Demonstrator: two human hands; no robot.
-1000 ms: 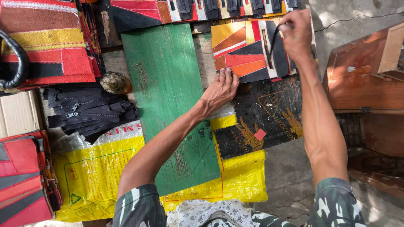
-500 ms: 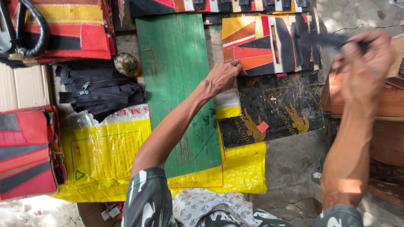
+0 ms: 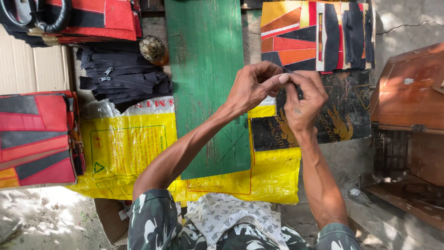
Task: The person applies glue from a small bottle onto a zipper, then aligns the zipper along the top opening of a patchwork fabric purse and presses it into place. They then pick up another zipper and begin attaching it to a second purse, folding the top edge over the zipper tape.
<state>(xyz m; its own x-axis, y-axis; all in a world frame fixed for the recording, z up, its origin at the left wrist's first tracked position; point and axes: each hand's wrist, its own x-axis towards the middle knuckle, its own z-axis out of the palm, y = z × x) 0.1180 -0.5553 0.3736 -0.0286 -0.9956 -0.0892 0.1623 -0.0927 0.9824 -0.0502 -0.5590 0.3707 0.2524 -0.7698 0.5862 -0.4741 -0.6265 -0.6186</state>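
Note:
My left hand [image 3: 253, 88] and my right hand [image 3: 303, 99] meet above the right edge of a green wooden board [image 3: 203, 69]. Together their fingertips pinch a small black strip [image 3: 290, 74], which the fingers mostly hide. Just beyond the hands lies a stack of orange, red and black patchwork panels [image 3: 291, 37] with several black strips [image 3: 342, 34] laid on top. Under my right hand is a black sheet with gold print [image 3: 344, 115].
A pile of black zippers [image 3: 120, 76] and a small round metal object [image 3: 152, 48] lie left of the board, on a yellow plastic sack [image 3: 125, 143]. Red panels [image 3: 37, 134] sit at the left, another red stack [image 3: 97, 18] at top left. A wooden box [image 3: 407, 92] stands on the right.
My right hand came down from the patchwork stack with a black strip. My left hand lifted off the green board and joined it on the strip.

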